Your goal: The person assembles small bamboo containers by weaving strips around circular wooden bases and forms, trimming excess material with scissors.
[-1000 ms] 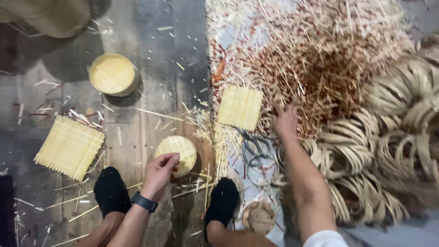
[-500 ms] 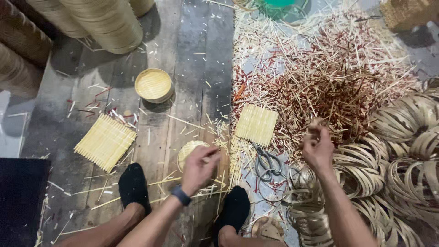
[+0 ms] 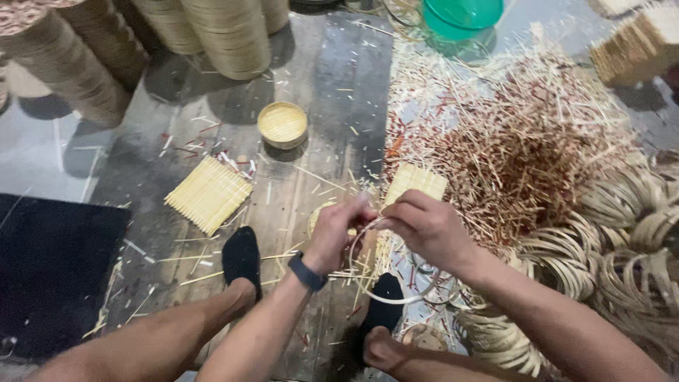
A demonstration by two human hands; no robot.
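Bamboo ring (image 3: 385,297) pinched in both hands, left hand (image 3: 339,230), right hand (image 3: 428,226), woven mat (image 3: 209,193) and bowl (image 3: 282,124) beyond.

Dark wristband (image 3: 308,272) on left wrist; black socks (image 3: 241,256).

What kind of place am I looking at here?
Most likely a bamboo basket-weaving workshop: stacks of round woven trays, a heap of thin split bamboo slivers and piles of pale bamboo hoops cover the floor.

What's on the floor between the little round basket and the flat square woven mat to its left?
In the head view, between the round basket and the square woven mat lies wooden floor strewn with a few loose splints and small red and white scraps, nothing larger.
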